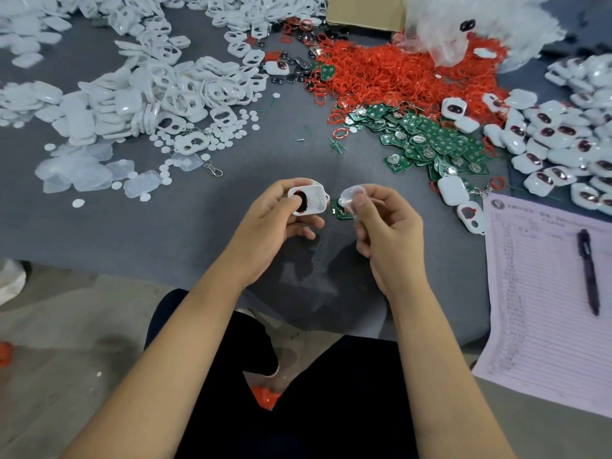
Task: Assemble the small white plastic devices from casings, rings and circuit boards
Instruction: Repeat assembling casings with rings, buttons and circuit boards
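Hands work over the tabletop [198, 226]: our left hand [278, 223] grips a white casing [309, 200]; our right hand [387, 226] pinches a clear dome [351, 196] and board [341, 210] just beside it.

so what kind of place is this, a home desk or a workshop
Most likely a small assembly workshop, not a home desk. Bulk heaps of white casings, red rings and green circuit boards cover the grey table, and a lined tally sheet with a pen lies to the right.
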A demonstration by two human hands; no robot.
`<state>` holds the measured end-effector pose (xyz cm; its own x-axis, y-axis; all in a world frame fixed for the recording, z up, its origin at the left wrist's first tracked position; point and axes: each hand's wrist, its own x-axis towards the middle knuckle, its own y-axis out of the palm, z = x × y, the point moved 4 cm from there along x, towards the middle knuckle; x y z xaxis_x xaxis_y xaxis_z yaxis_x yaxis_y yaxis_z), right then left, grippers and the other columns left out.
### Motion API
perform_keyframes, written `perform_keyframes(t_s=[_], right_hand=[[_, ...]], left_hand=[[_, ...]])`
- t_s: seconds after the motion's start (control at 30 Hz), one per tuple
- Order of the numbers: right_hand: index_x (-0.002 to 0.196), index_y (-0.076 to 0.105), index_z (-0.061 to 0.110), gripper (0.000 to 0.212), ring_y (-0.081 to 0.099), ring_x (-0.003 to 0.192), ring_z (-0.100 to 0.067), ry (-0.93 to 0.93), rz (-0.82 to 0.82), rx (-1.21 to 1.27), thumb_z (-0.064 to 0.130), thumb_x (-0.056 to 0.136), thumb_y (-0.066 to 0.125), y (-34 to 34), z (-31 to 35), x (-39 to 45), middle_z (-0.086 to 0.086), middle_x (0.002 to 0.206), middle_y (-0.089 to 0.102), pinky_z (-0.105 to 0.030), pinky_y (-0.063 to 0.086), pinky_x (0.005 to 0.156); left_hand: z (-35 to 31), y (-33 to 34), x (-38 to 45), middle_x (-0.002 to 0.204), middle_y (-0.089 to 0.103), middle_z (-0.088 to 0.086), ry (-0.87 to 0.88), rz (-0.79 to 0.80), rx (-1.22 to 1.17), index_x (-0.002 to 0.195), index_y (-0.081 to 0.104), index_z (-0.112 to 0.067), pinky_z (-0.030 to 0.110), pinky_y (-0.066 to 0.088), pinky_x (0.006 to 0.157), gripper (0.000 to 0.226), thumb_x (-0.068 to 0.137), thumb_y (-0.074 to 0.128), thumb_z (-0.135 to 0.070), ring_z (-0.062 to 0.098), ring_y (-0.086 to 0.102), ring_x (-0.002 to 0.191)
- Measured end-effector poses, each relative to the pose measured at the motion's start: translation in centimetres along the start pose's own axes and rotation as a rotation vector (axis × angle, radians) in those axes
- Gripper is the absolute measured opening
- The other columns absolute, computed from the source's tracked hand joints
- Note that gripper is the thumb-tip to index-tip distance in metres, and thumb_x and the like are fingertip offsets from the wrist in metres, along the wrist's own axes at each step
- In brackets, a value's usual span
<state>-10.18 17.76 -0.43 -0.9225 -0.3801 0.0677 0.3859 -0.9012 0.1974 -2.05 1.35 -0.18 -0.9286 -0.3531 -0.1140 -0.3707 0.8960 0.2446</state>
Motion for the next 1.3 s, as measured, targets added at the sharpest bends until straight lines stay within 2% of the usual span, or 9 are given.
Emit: perform_keyframes(t_s=[0.1, 0.23, 0.37, 0.5, 0.63, 0.8, 1.0, 1.17, 1.3], right_hand=[[0.109, 0.079, 0.021, 0.014, 0.049, 0.055, -0.011, -0.002, -0.027, -0.009, 0.020, 0.101, 0.068, -0.2, 0.0, 0.0, -0.005, 0.075, 0.066, -0.023, 0.038, 0.041], [0.123, 0.074, 0.017, 0.024, 0.062, 0.069, -0.010, -0.001, -0.034, -0.016, 0.013, 0.100, 0.069, -0.3, 0.1, -0.2, -0.004, 0.085, 0.072, -0.024, 0.052, 0.048], [0.107, 0.075, 0.009, 0.013, 0.067, 0.069, -0.014, 0.014, -0.059, -0.020, 0.013, 0.095, 0.076, -0.4, 0.1, -0.2, -0.005, 0.085, 0.075, -0.026, 0.053, 0.047], [0.096, 0.077, 0.017, 0.006, 0.055, 0.051, -0.017, -0.008, -0.068, -0.082, 0.023, 0.095, 0.077, -0.5, 0.0, -0.2, -0.005, 0.068, 0.066, -0.026, 0.046, 0.043], [0.094, 0.080, 0.022, 0.009, 0.047, 0.042, -0.018, -0.010, -0.081, -0.100, 0.029, 0.097, 0.074, -0.4, 0.1, -0.1, -0.004, 0.061, 0.062, -0.024, 0.041, 0.042], [0.101, 0.081, 0.023, 0.013, 0.051, 0.049, -0.014, -0.001, -0.050, -0.098, 0.033, 0.097, 0.074, -0.2, 0.2, -0.2, -0.002, 0.063, 0.064, -0.025, 0.045, 0.044], [0.096, 0.079, 0.023, 0.005, 0.054, 0.053, -0.011, -0.018, -0.054, -0.132, 0.023, 0.096, 0.075, 0.6, 0.2, 0.1, 0.003, 0.064, 0.066, -0.022, 0.042, 0.044], [0.100, 0.081, 0.019, 0.008, 0.068, 0.073, -0.005, -0.146, -0.100, -0.248, 0.019, 0.097, 0.074, 1.4, 0.8, 0.3, 0.010, 0.084, 0.077, -0.016, 0.051, 0.066], [0.100, 0.076, 0.018, 0.008, 0.063, 0.070, -0.005, -0.173, -0.136, -0.243, 0.016, 0.092, 0.078, 1.8, 1.0, 0.4, 0.011, 0.080, 0.072, -0.018, 0.050, 0.067]], left_hand=[[0.1, 0.1, 0.1, 0.119, 0.070, 0.024, -0.004, -0.017, 0.012, 0.122, 0.060, -0.015, 0.026, 0.055, 0.065, 0.033, 0.092, 0.046, -0.016, 0.022, 0.072, 0.081], [0.4, 0.0, 0.3, 0.116, 0.071, 0.022, -0.007, -0.034, 0.006, 0.122, 0.059, -0.016, 0.026, 0.056, 0.066, 0.031, 0.093, 0.049, -0.017, 0.023, 0.073, 0.084], [0.6, 0.1, 0.4, 0.100, 0.077, 0.004, -0.001, -0.044, 0.014, 0.122, 0.061, -0.015, 0.025, 0.056, 0.064, 0.032, 0.092, 0.049, -0.017, 0.022, 0.074, 0.083], [0.7, 0.0, 0.4, 0.100, 0.077, 0.001, 0.010, -0.028, 0.027, 0.124, 0.062, -0.010, 0.025, 0.056, 0.065, 0.029, 0.099, 0.045, -0.010, 0.021, 0.074, 0.083], [0.6, 0.1, 0.4, 0.109, 0.075, 0.005, 0.014, 0.005, 0.026, 0.125, 0.068, -0.016, 0.026, 0.058, 0.071, 0.037, 0.094, 0.048, -0.012, 0.024, 0.074, 0.087], [0.5, 0.2, 0.4, 0.122, 0.074, 0.007, -0.010, 0.058, 0.002, 0.126, 0.071, -0.026, 0.027, 0.059, 0.084, 0.042, 0.093, 0.048, -0.013, 0.029, 0.076, 0.102], [-0.2, 0.8, 0.2, 0.125, 0.075, 0.002, -0.015, 0.135, 0.001, 0.115, 0.078, -0.040, 0.026, 0.059, 0.089, 0.047, 0.096, 0.043, -0.015, 0.028, 0.073, 0.112], [0.1, 0.4, 0.4, 0.128, 0.073, 0.005, -0.027, 0.126, -0.043, 0.125, 0.073, -0.032, 0.027, 0.058, 0.091, 0.043, 0.097, 0.044, -0.016, 0.029, 0.073, 0.114], [0.2, 0.5, 0.3, 0.127, 0.074, 0.007, -0.018, 0.156, -0.037, 0.122, 0.075, -0.031, 0.027, 0.057, 0.093, 0.041, 0.101, 0.043, -0.016, 0.029, 0.072, 0.115]])
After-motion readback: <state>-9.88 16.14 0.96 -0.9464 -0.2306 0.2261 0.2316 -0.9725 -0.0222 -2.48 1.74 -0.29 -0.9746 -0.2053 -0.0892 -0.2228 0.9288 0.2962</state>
